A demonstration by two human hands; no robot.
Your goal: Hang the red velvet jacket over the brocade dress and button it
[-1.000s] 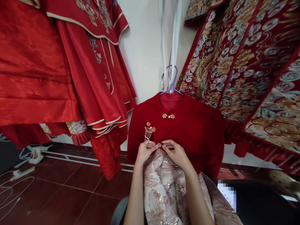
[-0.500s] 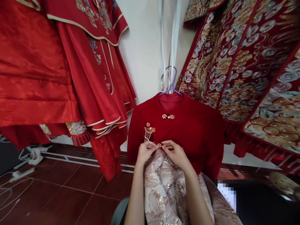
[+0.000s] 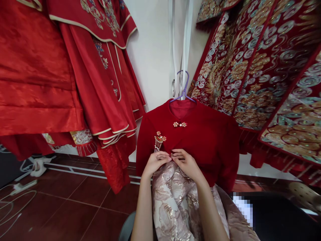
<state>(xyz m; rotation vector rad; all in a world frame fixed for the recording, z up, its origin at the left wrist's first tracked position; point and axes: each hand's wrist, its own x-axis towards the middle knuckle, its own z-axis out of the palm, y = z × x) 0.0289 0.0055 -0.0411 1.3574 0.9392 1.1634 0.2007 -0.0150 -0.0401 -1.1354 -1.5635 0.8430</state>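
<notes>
A dark red jacket (image 3: 200, 140) hangs in front of me on a purple hanger (image 3: 185, 92). At its lower front, my left hand (image 3: 157, 162) and my right hand (image 3: 186, 164) meet with fingertips pinched around a small flower-shaped frog button (image 3: 172, 155). The fingers cover most of that button. A matching pearl frog button (image 3: 180, 124) spans the front below the collar. Just above my left hand, a beaded tassel brooch (image 3: 159, 140) is fixed to the jacket. Below both hands lies pale, shiny patterned fabric (image 3: 173, 204), between my forearms.
Red garments (image 3: 100, 83) hang on the left, and a heavily embroidered robe (image 3: 271, 83) hangs on the right. White straps (image 3: 185, 40) run down behind the hanger. Pale shoes (image 3: 38, 167), a power strip (image 3: 23, 187) and cables lie at the lower left on the tiled floor (image 3: 82, 194).
The fingertips of both hands have drawn closer together over the button, hiding more of it. My left hand has shifted slightly right. The jacket hangs in the same place.
</notes>
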